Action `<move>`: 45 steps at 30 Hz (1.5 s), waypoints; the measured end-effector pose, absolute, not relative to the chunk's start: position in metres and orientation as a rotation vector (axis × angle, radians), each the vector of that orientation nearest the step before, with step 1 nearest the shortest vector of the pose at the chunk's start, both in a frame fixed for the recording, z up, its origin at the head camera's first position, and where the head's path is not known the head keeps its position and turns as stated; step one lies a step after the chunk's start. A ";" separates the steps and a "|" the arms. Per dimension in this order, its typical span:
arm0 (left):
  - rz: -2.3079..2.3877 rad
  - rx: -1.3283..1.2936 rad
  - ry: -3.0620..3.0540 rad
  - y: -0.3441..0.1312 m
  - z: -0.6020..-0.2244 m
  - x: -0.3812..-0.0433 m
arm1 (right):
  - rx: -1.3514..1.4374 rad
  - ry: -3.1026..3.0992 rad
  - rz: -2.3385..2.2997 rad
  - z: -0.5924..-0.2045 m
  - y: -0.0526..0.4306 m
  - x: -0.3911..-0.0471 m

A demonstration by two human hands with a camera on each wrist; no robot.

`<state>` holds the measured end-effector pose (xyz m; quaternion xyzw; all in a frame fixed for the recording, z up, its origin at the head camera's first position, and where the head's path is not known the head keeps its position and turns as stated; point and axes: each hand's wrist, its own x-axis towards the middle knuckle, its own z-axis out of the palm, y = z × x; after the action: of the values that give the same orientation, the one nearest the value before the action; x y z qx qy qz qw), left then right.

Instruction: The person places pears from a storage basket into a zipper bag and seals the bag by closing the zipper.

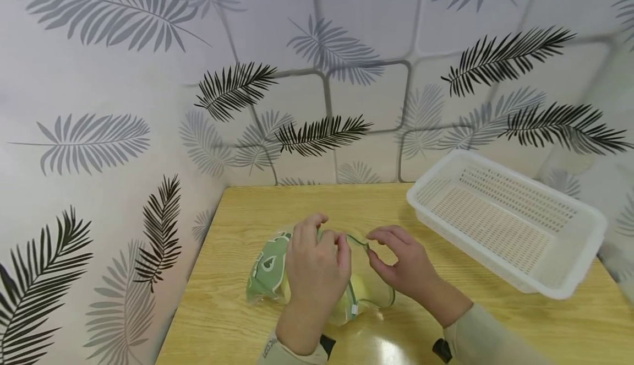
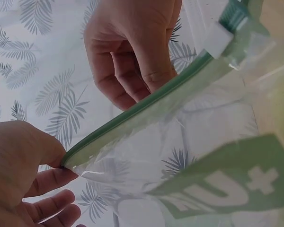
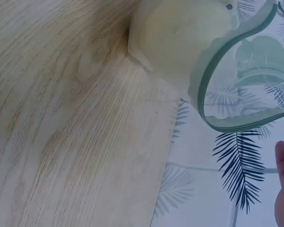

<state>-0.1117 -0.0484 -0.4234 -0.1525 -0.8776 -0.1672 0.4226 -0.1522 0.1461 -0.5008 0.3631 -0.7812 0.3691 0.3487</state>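
Observation:
A clear zip bag (image 1: 267, 271) with green print lies on the wooden table, its green-edged mouth spread apart. Inside sits a pale yellow rounded thing (image 3: 180, 42), blurred by the plastic. My left hand (image 1: 317, 268) reaches over the bag; in the left wrist view its thumb and finger pinch the end of the green zip edge (image 2: 132, 111). From the right, my right hand (image 1: 403, 257) pinches the mouth's rim between thumb and forefinger. A white slider (image 2: 218, 40) sits on the zip, at the near side of the mouth in the head view.
A white perforated plastic basket (image 1: 505, 216) stands at the back right of the wooden table (image 1: 238, 211). Behind and to the left rise walls covered in a leaf pattern (image 1: 322, 134). Black straps (image 1: 442, 349) show at both wrists.

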 end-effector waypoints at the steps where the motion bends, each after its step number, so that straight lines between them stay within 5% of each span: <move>1: -0.416 -0.388 -2.195 -0.049 -0.424 -0.111 | 0.933 -2.056 0.979 -0.501 0.147 -0.153; 45: -0.464 -0.297 -2.442 -0.048 -0.499 -0.055 | 0.738 -2.498 1.077 -0.504 0.162 -0.179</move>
<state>-0.0555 -0.0483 -0.4987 -0.1128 -0.9263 -0.1760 0.3137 -0.1788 0.1621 -0.5043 0.2584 -0.8748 0.3770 0.1608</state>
